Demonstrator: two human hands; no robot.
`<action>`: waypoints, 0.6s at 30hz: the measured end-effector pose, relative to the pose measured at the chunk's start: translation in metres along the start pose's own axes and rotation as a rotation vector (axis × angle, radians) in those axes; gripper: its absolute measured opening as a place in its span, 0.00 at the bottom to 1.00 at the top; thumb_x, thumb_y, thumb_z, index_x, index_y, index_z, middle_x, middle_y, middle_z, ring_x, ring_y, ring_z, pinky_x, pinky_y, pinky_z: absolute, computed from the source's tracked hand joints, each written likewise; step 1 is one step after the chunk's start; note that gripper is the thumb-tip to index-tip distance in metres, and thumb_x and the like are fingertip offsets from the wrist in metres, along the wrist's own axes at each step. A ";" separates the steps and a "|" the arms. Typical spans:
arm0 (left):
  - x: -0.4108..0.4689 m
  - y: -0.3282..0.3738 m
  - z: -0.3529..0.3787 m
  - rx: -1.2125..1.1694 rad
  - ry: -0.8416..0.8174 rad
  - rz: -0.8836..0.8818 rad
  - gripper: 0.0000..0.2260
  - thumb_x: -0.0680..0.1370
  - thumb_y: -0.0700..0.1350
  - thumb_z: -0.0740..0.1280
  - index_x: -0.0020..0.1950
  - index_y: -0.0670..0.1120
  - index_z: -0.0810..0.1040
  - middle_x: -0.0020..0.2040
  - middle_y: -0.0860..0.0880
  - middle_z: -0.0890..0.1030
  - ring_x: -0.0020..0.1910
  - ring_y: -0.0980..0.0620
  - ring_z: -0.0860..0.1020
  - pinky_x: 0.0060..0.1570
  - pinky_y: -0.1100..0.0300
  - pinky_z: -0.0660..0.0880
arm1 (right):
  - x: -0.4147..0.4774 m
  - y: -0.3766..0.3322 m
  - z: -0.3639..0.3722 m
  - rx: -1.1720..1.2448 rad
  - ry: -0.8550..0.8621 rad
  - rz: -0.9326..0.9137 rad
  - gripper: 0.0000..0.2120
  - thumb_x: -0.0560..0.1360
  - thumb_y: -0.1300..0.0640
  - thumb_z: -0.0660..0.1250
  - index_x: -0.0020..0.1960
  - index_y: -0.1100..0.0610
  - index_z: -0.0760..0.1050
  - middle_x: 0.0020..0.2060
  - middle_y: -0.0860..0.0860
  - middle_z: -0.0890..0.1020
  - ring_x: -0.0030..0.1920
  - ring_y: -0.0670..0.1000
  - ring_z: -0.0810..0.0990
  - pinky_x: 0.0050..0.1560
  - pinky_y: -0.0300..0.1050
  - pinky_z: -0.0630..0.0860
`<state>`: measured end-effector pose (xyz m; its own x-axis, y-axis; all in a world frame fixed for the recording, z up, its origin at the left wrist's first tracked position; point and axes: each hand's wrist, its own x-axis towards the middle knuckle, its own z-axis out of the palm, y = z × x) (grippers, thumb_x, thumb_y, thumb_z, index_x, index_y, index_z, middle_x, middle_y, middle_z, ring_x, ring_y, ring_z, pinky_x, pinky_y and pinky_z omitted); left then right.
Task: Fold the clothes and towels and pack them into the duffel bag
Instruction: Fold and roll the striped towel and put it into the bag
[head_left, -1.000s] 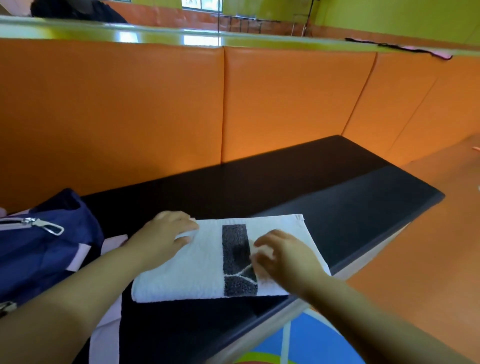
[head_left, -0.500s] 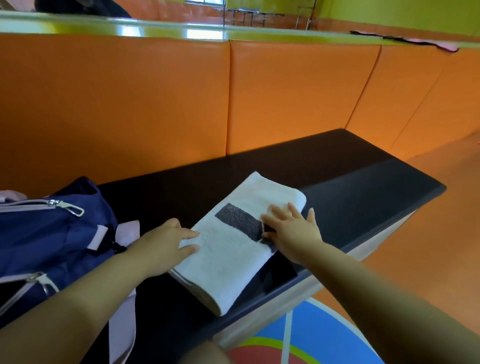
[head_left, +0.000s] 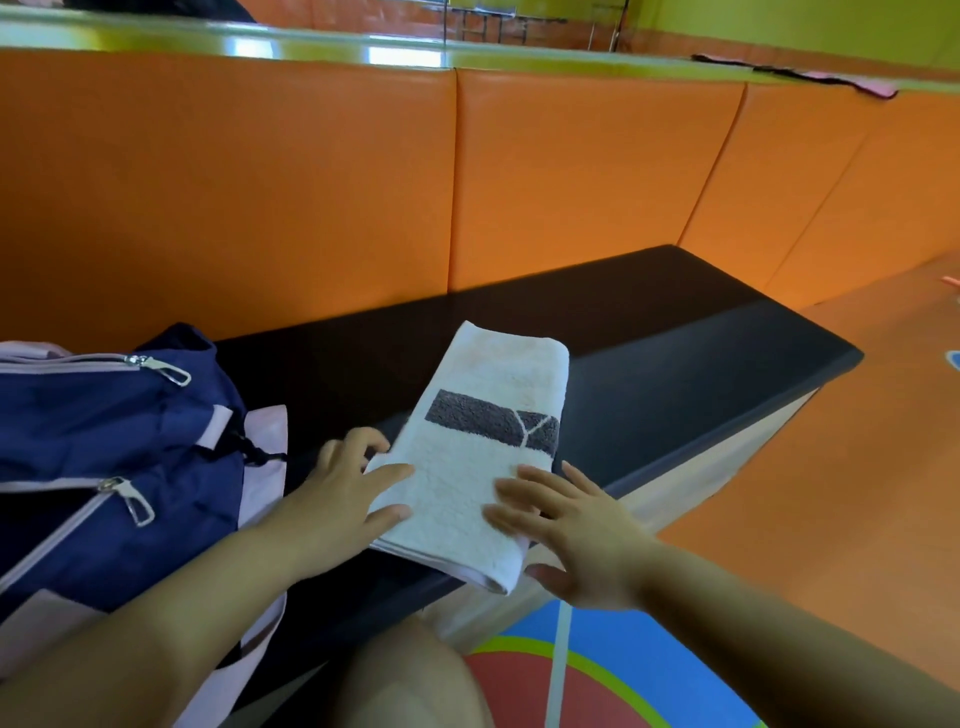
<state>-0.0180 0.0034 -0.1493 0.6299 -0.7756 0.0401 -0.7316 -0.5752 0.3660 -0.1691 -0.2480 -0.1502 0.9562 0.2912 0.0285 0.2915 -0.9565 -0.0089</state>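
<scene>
a folded white towel (head_left: 483, 467) with a dark grey band across it lies on the black worktop (head_left: 675, 364), its long side running away from the person and its near corner jutting just past the worktop's front edge. the left hand (head_left: 343, 499) rests at the towel's near left edge, fingers spread and loosely curled, with the thumb and forefinger lying on the cloth and nothing gripped. the right hand (head_left: 571, 525) lies flat and wide on the towel's near right part, fingers fanned out over the cloth and the thumb below the overhanging corner (it presses rather than pinches, as far as the view tells). to the left, just beside the left forearm, sits the navy duffel bag (head_left: 104, 441) with pale pink trim and straps; two silver zip pulls show, and the lower zipper stands open on a dark inside. the bag and the towel do not touch; a strip of bare black worktop lies between them. behind the worktop runs an orange padded backrest (head_left: 311, 182) topped by a green ledge. the floor on the right is orange, with blue, green and red painted shapes near the person's knee (head_left: 415, 680).
</scene>
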 end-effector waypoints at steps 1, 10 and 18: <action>-0.002 -0.002 0.000 0.004 0.037 0.077 0.28 0.72 0.65 0.53 0.64 0.52 0.74 0.62 0.55 0.61 0.57 0.52 0.63 0.57 0.52 0.73 | 0.000 -0.003 0.002 -0.008 -0.027 0.025 0.35 0.71 0.46 0.67 0.74 0.43 0.55 0.74 0.49 0.63 0.75 0.55 0.55 0.70 0.64 0.46; -0.024 -0.001 0.002 -0.078 -0.187 0.066 0.47 0.57 0.81 0.46 0.73 0.62 0.57 0.70 0.69 0.51 0.69 0.65 0.46 0.70 0.62 0.51 | 0.008 -0.020 -0.010 0.290 -0.007 0.210 0.21 0.78 0.51 0.63 0.70 0.47 0.67 0.73 0.48 0.66 0.75 0.51 0.56 0.75 0.54 0.53; -0.032 0.004 0.001 -0.221 0.077 0.116 0.30 0.63 0.64 0.63 0.63 0.54 0.74 0.60 0.65 0.70 0.63 0.75 0.58 0.63 0.77 0.59 | -0.002 -0.016 -0.039 0.816 -0.097 0.413 0.11 0.79 0.54 0.62 0.59 0.43 0.75 0.57 0.45 0.79 0.58 0.48 0.77 0.64 0.52 0.72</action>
<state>-0.0412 0.0262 -0.1498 0.5696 -0.8059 0.1613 -0.7305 -0.4065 0.5488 -0.1764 -0.2339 -0.1107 0.9754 -0.0355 -0.2177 -0.1820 -0.6874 -0.7031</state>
